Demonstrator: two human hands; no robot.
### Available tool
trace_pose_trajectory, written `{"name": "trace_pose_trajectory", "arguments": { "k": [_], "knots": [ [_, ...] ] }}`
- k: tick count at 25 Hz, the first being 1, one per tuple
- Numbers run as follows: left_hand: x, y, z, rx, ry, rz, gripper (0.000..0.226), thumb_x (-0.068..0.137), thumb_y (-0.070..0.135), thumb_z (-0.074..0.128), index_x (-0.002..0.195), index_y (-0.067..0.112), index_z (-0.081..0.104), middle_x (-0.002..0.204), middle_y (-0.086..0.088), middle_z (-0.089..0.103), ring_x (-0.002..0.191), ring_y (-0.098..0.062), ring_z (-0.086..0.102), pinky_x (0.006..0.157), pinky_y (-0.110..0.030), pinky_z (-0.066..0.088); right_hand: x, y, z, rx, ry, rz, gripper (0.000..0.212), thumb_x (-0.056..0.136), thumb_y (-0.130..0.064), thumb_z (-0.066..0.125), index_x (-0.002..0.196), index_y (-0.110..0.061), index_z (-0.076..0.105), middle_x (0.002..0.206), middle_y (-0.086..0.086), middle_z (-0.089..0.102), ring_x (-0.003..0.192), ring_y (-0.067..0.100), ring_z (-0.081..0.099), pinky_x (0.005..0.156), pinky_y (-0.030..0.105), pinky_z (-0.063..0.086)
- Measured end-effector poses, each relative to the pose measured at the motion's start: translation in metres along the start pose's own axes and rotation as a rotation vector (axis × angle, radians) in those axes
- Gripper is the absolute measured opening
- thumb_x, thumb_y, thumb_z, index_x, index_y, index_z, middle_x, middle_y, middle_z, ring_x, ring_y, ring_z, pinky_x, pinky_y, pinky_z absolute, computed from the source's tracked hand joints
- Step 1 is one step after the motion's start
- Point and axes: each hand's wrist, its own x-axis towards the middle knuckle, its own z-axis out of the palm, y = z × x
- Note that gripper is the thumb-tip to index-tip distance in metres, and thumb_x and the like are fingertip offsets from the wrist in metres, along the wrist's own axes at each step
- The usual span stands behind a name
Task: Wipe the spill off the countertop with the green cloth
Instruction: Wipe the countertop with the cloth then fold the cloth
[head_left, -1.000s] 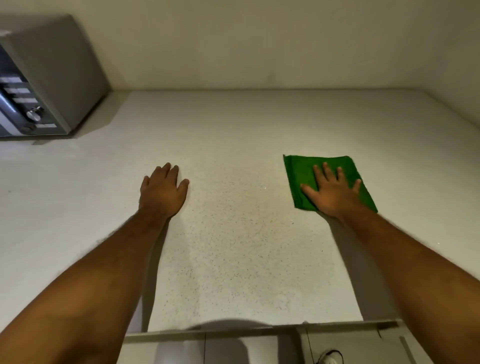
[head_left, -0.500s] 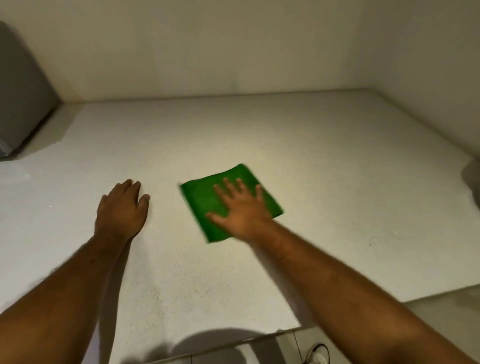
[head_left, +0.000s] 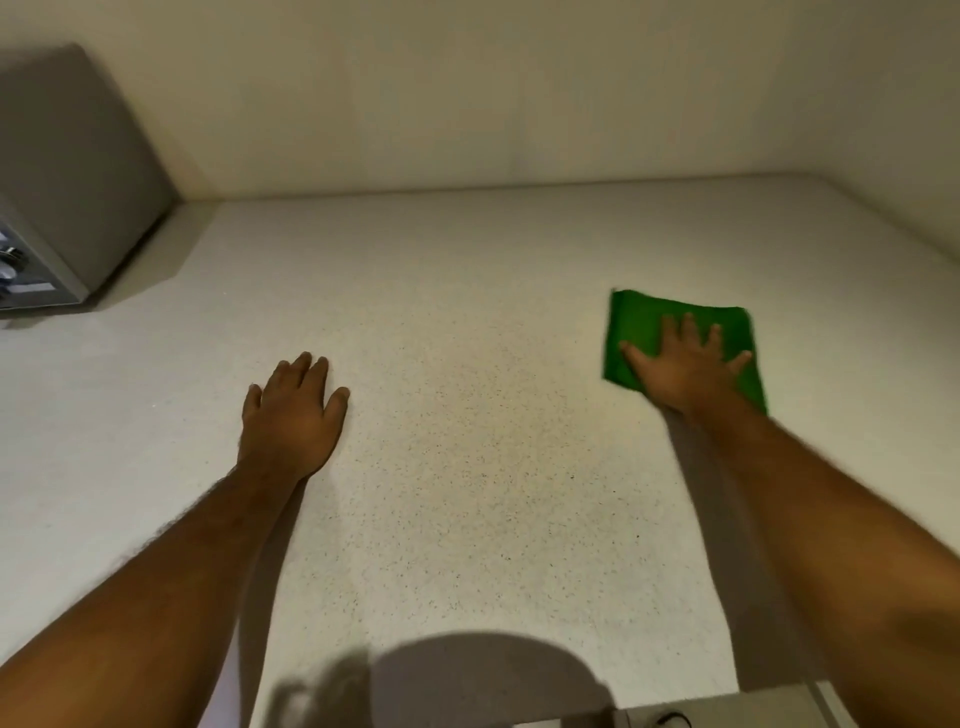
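A folded green cloth (head_left: 636, 332) lies flat on the pale speckled countertop (head_left: 467, 322), right of centre. My right hand (head_left: 683, 364) presses down on the cloth with fingers spread, covering its near middle. My left hand (head_left: 291, 415) rests palm down on the bare countertop to the left, fingers together, holding nothing. No wet spill shows clearly on the surface; the area between my hands looks slightly darker and speckled.
A grey microwave (head_left: 67, 176) stands at the far left against the wall. Walls (head_left: 467, 93) close off the back and the right side of the countertop. The counter's front edge (head_left: 717, 701) runs along the bottom, with my shadow on it.
My right hand slid the cloth from near my left hand back out to the right. The left hand stayed flat in place. The view swung left, bringing the microwave back in.
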Motion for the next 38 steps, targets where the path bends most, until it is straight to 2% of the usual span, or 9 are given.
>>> {"name": "trace_pose_trajectory", "arguments": {
  "k": [5, 9, 13, 19, 23, 27, 31, 34, 38],
  "knots": [
    [0.002, -0.002, 0.001, -0.003, -0.018, -0.007, 0.061, 0.109, 0.046, 0.037, 0.162, 0.015, 0.039, 0.172, -0.009, 0.034, 0.161, -0.030, 0.028, 0.128, -0.061, 0.020, -0.107, -0.163, 0.043, -0.002, -0.029, -0.533, 0.098, 0.091, -0.085, 0.022, 0.170, -0.028, 0.009, 0.179, 0.002, 0.001, 0.164, 0.038, -0.003, 0.122, 0.076, -0.012],
    [0.002, -0.003, 0.003, -0.024, 0.004, -0.002, 0.060, 0.109, 0.045, 0.042, 0.160, 0.014, 0.043, 0.170, -0.011, 0.038, 0.159, -0.032, 0.031, 0.126, -0.063, 0.022, -0.150, -0.179, 0.059, 0.005, -0.071, -0.796, 0.093, 0.090, -0.085, 0.025, 0.168, -0.035, 0.019, 0.179, -0.005, 0.010, 0.166, 0.029, 0.002, 0.125, 0.069, -0.012],
    [0.003, -0.006, 0.003, -0.004, -0.029, -0.010, 0.063, 0.109, 0.050, 0.036, 0.162, 0.016, 0.039, 0.172, -0.008, 0.034, 0.161, -0.030, 0.027, 0.129, -0.061, 0.019, -0.080, -0.085, 0.033, -0.004, 0.052, -0.537, 0.088, 0.092, -0.088, 0.018, 0.168, -0.043, 0.009, 0.179, -0.008, 0.001, 0.165, 0.026, 0.002, 0.128, 0.068, -0.001],
    [0.004, -0.003, 0.004, 0.006, -0.035, -0.009, 0.063, 0.109, 0.050, 0.034, 0.162, 0.016, 0.038, 0.173, -0.009, 0.032, 0.162, -0.031, 0.026, 0.129, -0.062, 0.017, -0.030, 0.067, -0.004, -0.001, 0.040, 0.037, 0.105, 0.085, -0.089, 0.010, 0.170, -0.027, 0.013, 0.180, 0.003, 0.009, 0.164, 0.038, 0.009, 0.123, 0.077, 0.008],
    [0.001, -0.002, 0.000, -0.005, -0.049, -0.026, 0.062, 0.110, 0.049, 0.032, 0.164, 0.017, 0.035, 0.174, -0.008, 0.029, 0.163, -0.030, 0.022, 0.130, -0.062, 0.015, -0.117, -0.011, 0.036, -0.041, 0.040, -0.011, 0.106, 0.083, -0.080, 0.004, 0.170, -0.019, 0.007, 0.179, 0.012, 0.006, 0.163, 0.044, 0.004, 0.123, 0.079, 0.003],
    [0.001, 0.002, -0.002, -0.013, -0.048, -0.034, 0.060, 0.110, 0.047, 0.035, 0.163, 0.017, 0.037, 0.174, -0.008, 0.030, 0.162, -0.030, 0.023, 0.129, -0.061, 0.016, -0.210, -0.138, 0.078, -0.071, -0.023, -0.461, 0.101, 0.085, -0.081, 0.010, 0.168, -0.027, -0.005, 0.176, 0.008, -0.016, 0.162, 0.042, -0.016, 0.118, 0.074, -0.022],
    [-0.004, 0.004, -0.007, -0.041, -0.046, -0.013, 0.057, 0.111, 0.044, 0.037, 0.161, 0.016, 0.040, 0.173, -0.009, 0.032, 0.162, -0.032, 0.025, 0.128, -0.060, 0.018, -0.199, -0.197, 0.069, -0.047, -0.063, -0.684, 0.095, 0.090, -0.078, 0.019, 0.170, -0.029, 0.005, 0.180, 0.003, -0.004, 0.164, 0.036, -0.009, 0.121, 0.075, -0.015],
    [-0.008, 0.004, -0.006, -0.075, -0.027, -0.007, 0.056, 0.111, 0.043, 0.038, 0.159, 0.015, 0.043, 0.171, -0.008, 0.036, 0.161, -0.030, 0.029, 0.129, -0.061, 0.018, -0.143, -0.172, 0.048, -0.052, -0.039, -0.596, 0.091, 0.094, -0.083, 0.016, 0.169, -0.035, 0.002, 0.180, 0.001, -0.005, 0.165, 0.033, -0.006, 0.124, 0.073, -0.010],
    [-0.014, 0.008, -0.008, -0.086, -0.043, -0.012, 0.057, 0.110, 0.043, 0.039, 0.160, 0.015, 0.043, 0.171, -0.007, 0.036, 0.161, -0.029, 0.029, 0.129, -0.059, 0.016, -0.067, -0.066, 0.014, 0.009, 0.002, -0.254, 0.099, 0.089, -0.092, 0.010, 0.170, -0.035, 0.004, 0.180, 0.002, -0.003, 0.165, 0.035, -0.002, 0.125, 0.075, 0.000]
  ]
}}
